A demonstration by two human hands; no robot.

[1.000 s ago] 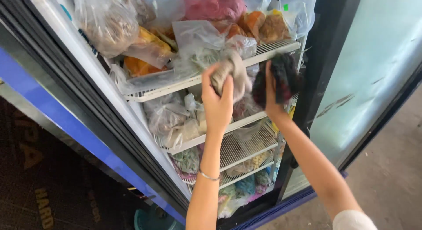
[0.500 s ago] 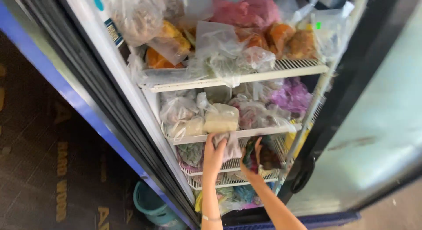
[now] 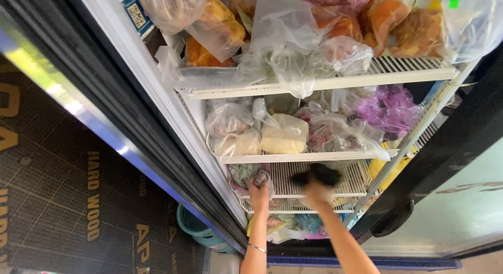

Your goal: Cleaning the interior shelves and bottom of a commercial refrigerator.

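Note:
Both my arms reach into an open fridge with white wire shelves (image 3: 340,185). My left hand (image 3: 259,195) is at the third shelf down, fingers closed on a small pale bagged bundle (image 3: 261,177) next to a greenish bag (image 3: 241,173). My right hand (image 3: 316,194), blurred, grips a dark bundle (image 3: 317,175) just above the same wire shelf. A cream block in a clear bag (image 3: 284,134) sits on the shelf above my hands, beside several other plastic bags.
The top shelf (image 3: 408,70) carries orange, brown and pink bagged food. A purple bag (image 3: 390,107) lies at the right of the second shelf. The dark fridge door (image 3: 445,169) stands open on the right. A teal bucket (image 3: 196,229) sits on the floor by brown printed sheets (image 3: 68,200).
Both hands, holding their bundles, have gone down from the second shelf to the third wire shelf. The view has moved closer to the fridge.

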